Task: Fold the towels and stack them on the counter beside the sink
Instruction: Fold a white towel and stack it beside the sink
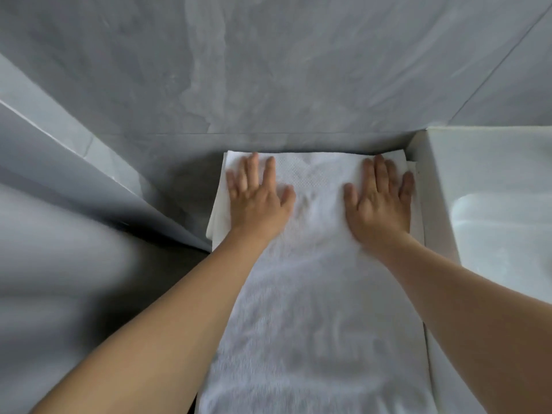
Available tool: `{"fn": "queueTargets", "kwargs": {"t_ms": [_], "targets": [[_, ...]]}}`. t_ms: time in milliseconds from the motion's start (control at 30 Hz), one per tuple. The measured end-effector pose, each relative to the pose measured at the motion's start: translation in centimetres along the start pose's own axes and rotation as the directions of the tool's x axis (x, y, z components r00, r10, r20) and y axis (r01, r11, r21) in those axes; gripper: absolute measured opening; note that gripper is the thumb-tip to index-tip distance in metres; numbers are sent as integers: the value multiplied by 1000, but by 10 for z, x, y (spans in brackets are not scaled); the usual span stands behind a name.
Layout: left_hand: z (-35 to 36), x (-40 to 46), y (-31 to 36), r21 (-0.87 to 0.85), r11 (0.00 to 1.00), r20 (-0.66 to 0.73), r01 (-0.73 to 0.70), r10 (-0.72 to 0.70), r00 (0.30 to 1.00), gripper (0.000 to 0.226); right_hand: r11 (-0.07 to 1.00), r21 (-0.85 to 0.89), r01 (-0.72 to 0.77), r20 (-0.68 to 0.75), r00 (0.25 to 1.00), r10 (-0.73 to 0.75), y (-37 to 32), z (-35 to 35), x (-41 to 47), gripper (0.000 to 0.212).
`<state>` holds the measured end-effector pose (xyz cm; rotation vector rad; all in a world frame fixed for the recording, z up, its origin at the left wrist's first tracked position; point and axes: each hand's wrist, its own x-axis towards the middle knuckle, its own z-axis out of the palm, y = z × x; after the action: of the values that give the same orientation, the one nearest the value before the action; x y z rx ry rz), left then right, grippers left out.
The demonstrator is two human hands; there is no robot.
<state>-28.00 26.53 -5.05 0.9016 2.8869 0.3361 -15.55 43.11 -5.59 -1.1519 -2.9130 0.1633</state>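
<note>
Nearest us, the white towel (313, 294) lies flat along the worktop (176, 186), its far end reaching the grey marbled wall (268, 70). We press both hands flat on that far end, fingers straight and spread: left hand (257, 198) near the left edge, right hand (379, 198) near the right edge. Further folded layers show beneath. To the right stands the white sink (493, 219); we cannot tell what its basin holds.

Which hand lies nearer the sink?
The right hand, flat on the towel by its sink-side edge; the left hand presses the side away from the sink.
</note>
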Motion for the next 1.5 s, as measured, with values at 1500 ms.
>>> {"fn": "queueTargets", "kwargs": {"t_ms": [1500], "targets": [[55,-134,-6,162,939,-118,-304,324,939,65,992,49,120,-299,949,-100,13,21,10,64]]}}
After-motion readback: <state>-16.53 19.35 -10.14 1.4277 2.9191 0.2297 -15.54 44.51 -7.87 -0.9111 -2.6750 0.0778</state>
